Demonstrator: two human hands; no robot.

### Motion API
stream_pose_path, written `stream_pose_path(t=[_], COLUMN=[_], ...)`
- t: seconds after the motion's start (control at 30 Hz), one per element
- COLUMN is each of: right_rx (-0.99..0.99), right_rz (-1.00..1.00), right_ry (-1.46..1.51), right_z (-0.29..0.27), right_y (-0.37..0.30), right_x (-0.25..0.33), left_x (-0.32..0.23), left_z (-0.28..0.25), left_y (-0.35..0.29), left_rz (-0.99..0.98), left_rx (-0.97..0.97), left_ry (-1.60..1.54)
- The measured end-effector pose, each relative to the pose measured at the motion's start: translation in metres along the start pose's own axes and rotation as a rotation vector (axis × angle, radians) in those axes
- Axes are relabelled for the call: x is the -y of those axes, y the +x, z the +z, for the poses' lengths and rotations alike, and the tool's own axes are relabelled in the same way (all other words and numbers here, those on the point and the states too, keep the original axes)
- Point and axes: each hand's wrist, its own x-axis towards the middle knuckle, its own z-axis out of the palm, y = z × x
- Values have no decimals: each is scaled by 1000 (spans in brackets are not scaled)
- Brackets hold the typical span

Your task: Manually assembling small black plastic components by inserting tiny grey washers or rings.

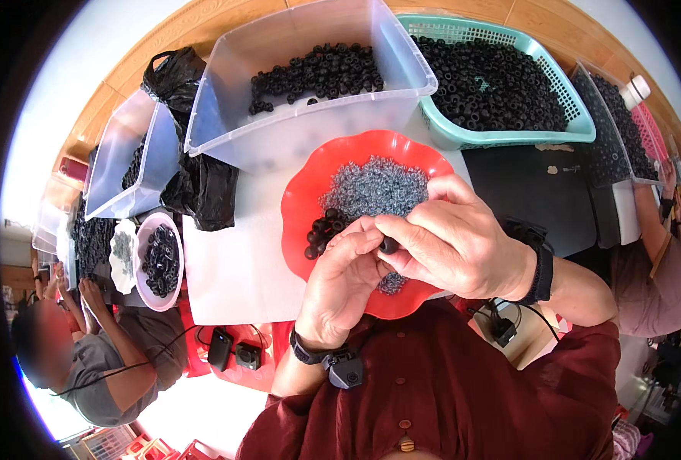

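Above the red scalloped plate point(298, 195), my two hands meet at the fingertips. A small black round part point(388, 245) shows between them, under the fingers of my right hand point(455, 241), which are pinched around it. My left hand point(340, 284) is curled palm up, its thumb and fingers closed against the right fingertips; what it grips is hidden. On the plate lie a heap of tiny grey, shiny pieces point(375, 188), too small to name, and a cluster of several black round parts point(325, 230) by my left fingers. Both wrists wear black straps with small devices.
Behind the plate stand a clear plastic bin point(302, 126) and a green basket point(509, 139), both with black rings. A black plastic bag point(202, 192) hangs at the left, near a pink bowl point(150, 299). Co-workers sit left point(126, 368) and right point(654, 284).
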Motion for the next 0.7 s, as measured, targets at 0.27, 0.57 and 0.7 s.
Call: stream_pose_path(t=[0.27, 0.57, 0.7], right_rx=[56, 10, 19], right_rz=[61, 0, -47], right_ry=[46, 35, -9], right_z=[-6, -1, 2], right_y=[2, -6, -9], right_x=[1, -6, -8], left_x=[3, 9, 13], left_z=[6, 2, 7], left_y=[-2, -3, -4], left_rz=[118, 268, 347], left_rx=[-15, -44, -135], left_ry=[109, 382, 470])
